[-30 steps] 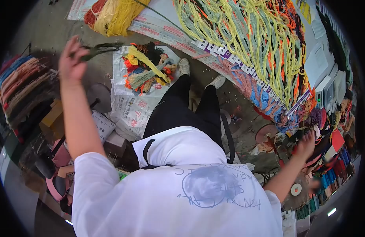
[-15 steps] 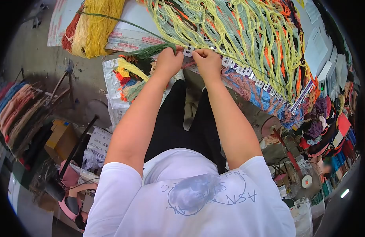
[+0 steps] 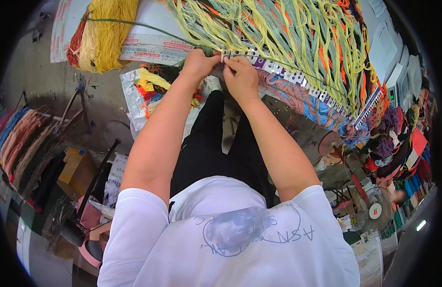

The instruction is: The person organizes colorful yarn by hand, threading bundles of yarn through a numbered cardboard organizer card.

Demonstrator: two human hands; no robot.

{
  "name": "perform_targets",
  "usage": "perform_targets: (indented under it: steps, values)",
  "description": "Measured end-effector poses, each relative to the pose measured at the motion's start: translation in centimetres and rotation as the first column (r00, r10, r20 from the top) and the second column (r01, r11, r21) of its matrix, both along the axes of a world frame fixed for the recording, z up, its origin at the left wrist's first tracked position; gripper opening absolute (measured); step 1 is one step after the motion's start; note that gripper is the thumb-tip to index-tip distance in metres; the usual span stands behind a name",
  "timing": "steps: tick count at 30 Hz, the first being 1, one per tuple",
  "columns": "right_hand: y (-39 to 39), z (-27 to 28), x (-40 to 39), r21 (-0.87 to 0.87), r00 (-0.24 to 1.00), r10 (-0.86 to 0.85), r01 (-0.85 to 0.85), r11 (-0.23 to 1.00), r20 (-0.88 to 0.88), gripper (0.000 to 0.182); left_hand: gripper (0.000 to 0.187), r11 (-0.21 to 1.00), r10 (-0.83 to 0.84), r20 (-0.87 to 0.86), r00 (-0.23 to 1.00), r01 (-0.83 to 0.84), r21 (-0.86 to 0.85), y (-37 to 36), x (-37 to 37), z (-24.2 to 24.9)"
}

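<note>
My left hand (image 3: 200, 64) is closed around a bundle of dark green yarn (image 3: 185, 42) at the table's front edge. Beside it, my right hand (image 3: 242, 79) pinches a small white card with holes (image 3: 224, 55); the fingertips of both hands nearly meet there. A strand of green yarn runs from the bundle to the upper left. Right of my hands, a row of white hole-punched cards (image 3: 293, 76) follows the table edge, with yellow-green and grey yarn (image 3: 278, 33) spread behind it. Pink and blue yarn (image 3: 307, 105) hangs below the row.
Yellow, cream and rust yarn (image 3: 111, 38) hangs over the table's left part. Coloured yarn scraps (image 3: 151, 91) lie on a silvery sheet below. Yarn racks (image 3: 29, 138) and a cardboard box (image 3: 73, 170) stand left; a fan (image 3: 375, 210) is lower right. Another person's arm (image 3: 100, 231) shows lower left.
The white card between my hands has turned nearly edge-on, and my right hand has curled inward. The view has shifted slightly, with both hands now a little farther left and higher.
</note>
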State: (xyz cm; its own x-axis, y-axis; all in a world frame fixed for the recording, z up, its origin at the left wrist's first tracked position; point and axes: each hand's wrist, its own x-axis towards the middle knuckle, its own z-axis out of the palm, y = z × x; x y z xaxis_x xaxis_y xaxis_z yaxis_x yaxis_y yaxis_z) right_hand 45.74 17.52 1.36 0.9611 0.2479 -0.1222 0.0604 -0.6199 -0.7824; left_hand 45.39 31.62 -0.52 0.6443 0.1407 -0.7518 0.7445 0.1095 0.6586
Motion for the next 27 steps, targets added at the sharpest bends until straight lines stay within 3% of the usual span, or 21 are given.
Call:
perform_targets:
  steps: [2,3,4,5,6,7,8,9,10,12,14,16,17,20,21,22,24,25,27]
  values:
    - [-0.3,0.1,0.2,0.012,1.000,0.003,-0.002,1.000,-0.029,0.011,0.017,0.973,-0.108,0.034,0.994,0.099,0.209,-0.1,-0.2,-0.2]
    - [-0.5,0.4,0.5,0.027,0.998,0.005,-0.004,1.000,-0.056,0.013,0.017,0.973,-0.110,0.033,0.993,0.100,0.207,0.1,-0.4,-0.1]
    - [-0.4,1.4,1.0,0.026,0.998,0.003,-0.002,1.000,-0.056,0.013,0.019,0.986,-0.001,0.098,0.995,-0.015,0.165,0.6,-0.5,0.2]
    - [-0.6,2.4,1.5,-0.139,0.998,0.021,-0.028,0.990,-0.055,0.015,0.021,0.985,0.110,0.158,0.981,-0.129,0.115,1.2,-0.8,0.5]
    - [-0.8,3.1,1.8,-0.301,0.998,0.039,-0.054,0.952,-0.057,0.018,0.017,0.975,0.223,0.083,0.971,-0.224,0.002,2.1,-0.8,1.7]
    - [-1.3,2.6,2.1,-0.389,0.995,0.084,-0.099,0.916,-0.054,0.021,0.016,0.911,0.335,0.021,0.942,-0.318,-0.263,3.3,-1.1,2.9]
    - [-1.6,2.3,2.4,-0.390,0.995,0.081,-0.095,0.916,-0.053,0.021,0.014,0.770,0.420,-0.071,0.905,-0.396,-0.500,4.5,-1.5,4.0]
    - [-1.9,2.1,2.6,-0.420,0.991,0.126,-0.129,0.898,-0.034,0.019,0.012,0.636,0.453,-0.160,0.877,-0.443,-0.632,5.4,-1.8,4.8]
    - [-2.0,2.0,2.8,-0.449,0.985,0.174,-0.163,0.878,-0.016,0.018,0.012,0.637,0.451,-0.159,0.878,-0.442,-0.632,5.9,-2.1,5.2]
    - [-1.9,1.6,2.8,-0.433,0.976,0.211,-0.165,0.886,0.060,0.017,0.011,0.393,0.376,-0.205,0.904,-0.356,-0.848,6.5,-2.5,5.9]
    - [-2.1,1.4,2.9,-0.419,0.960,0.244,-0.167,0.892,0.137,0.016,0.011,0.409,0.377,-0.214,0.901,-0.369,-0.834,6.1,-2.3,5.7]
    - [-2.2,1.9,3.1,-0.281,0.894,0.282,-0.187,0.941,0.348,0.014,0.015,0.218,0.299,-0.160,0.941,-0.230,-0.948,5.8,-1.8,4.6]
    - [-2.1,2.1,3.1,-0.283,0.893,0.285,-0.190,0.940,0.349,0.014,0.022,0.299,0.254,-0.168,0.953,-0.243,-0.923,5.5,-1.8,4.0]
    - [-1.6,3.4,3.5,-0.198,0.917,0.276,-0.225,0.954,0.287,0.013,0.025,0.783,-0.025,-0.073,0.997,-0.026,-0.622,3.0,0.3,5.6]
    - [-1.2,3.6,3.4,-0.087,0.960,0.231,-0.219,0.972,0.160,0.013,0.025,0.781,-0.024,-0.077,0.997,-0.030,-0.624,2.1,0.5,5.2]
    - [-1.0,3.7,3.3,0.024,0.981,0.193,-0.194,0.981,0.024,0.013,0.024,0.882,-0.117,0.003,0.993,0.105,-0.460,1.3,0.7,4.5]
    - [-0.8,3.2,3.5,0.041,0.984,0.178,-0.177,0.983,-0.023,0.015,0.023,0.941,-0.286,0.082,0.955,0.296,-0.163,1.5,1.3,3.4]
    - [-0.9,2.9,3.8,0.055,0.984,0.161,-0.157,0.986,-0.070,0.016,0.023,0.941,-0.288,0.080,0.954,0.298,-0.163,1.9,1.1,3.4]
    - [-1.8,0.0,4.0,-0.016,0.983,0.173,-0.174,0.985,-0.053,0.016,0.022,0.990,-0.112,0.130,0.985,0.121,-0.068,3.2,1.0,3.8]
